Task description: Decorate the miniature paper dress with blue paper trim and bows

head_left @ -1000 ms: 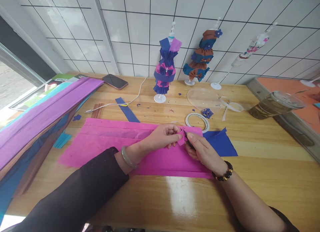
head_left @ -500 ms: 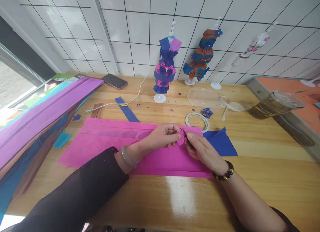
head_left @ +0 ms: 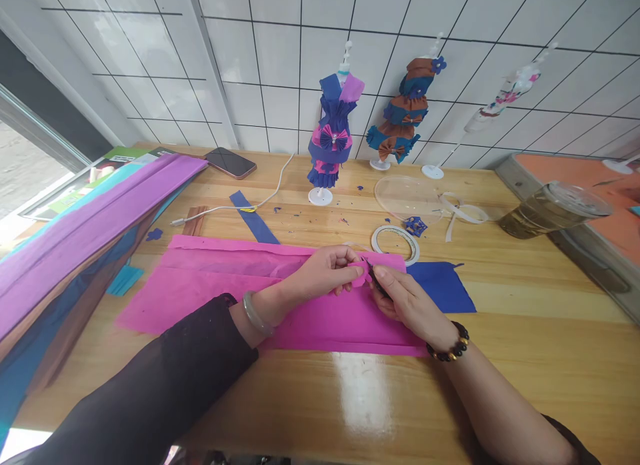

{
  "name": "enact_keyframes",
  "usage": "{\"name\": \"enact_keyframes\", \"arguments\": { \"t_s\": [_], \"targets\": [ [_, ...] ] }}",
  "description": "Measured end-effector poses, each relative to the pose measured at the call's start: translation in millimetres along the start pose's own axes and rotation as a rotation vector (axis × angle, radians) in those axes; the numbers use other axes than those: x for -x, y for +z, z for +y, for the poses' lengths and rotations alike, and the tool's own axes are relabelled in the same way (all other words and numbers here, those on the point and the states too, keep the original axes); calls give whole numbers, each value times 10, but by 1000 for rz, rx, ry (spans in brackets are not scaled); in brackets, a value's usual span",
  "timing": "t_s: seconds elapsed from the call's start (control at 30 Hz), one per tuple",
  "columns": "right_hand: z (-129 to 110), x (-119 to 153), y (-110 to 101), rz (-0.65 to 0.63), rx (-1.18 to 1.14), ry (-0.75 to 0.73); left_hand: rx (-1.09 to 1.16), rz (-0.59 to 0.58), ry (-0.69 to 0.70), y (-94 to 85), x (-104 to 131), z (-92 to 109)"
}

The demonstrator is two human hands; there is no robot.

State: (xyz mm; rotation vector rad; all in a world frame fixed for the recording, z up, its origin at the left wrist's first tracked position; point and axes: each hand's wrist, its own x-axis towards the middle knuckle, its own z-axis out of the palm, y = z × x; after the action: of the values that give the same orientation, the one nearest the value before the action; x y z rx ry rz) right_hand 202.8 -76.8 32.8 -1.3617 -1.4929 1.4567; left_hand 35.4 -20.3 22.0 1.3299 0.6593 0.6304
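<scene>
My left hand (head_left: 327, 271) pinches a small piece of pink paper (head_left: 359, 275) between thumb and fingers. My right hand (head_left: 403, 295) is closed on small dark scissors (head_left: 379, 283), whose tips meet the edge of that piece; most of the handles lies hidden in my fingers. Under both hands a long folded sheet of pink crepe paper (head_left: 240, 271) spreads across the wooden table (head_left: 300, 405). A dark blue paper piece (head_left: 443, 286) lies beyond my right hand, and a roll of white tape (head_left: 376, 241) rests just behind the pink sheet.
Doll forms dressed in blue and pink paper (head_left: 330, 138) and in brown and teal paper (head_left: 404, 111) stand along the tiled wall. Coloured paper strips (head_left: 100, 218) are piled at left, near a phone (head_left: 231, 163) and white cable (head_left: 215, 210). A lidded drink cup (head_left: 550, 211) stands at right.
The small pink piece has turned slightly between my left fingers at the scissor tips. Both hands stay in nearly the same place. The blue paper's upper corner looks curled over now.
</scene>
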Motion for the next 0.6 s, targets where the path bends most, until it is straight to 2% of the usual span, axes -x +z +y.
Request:
{"name": "enact_keyframes", "arguments": {
  "t_s": [0.6],
  "targets": [
    [-3,-15,6,-1,4,3,-32,21,8,-5,-11,-16]
  ]
}}
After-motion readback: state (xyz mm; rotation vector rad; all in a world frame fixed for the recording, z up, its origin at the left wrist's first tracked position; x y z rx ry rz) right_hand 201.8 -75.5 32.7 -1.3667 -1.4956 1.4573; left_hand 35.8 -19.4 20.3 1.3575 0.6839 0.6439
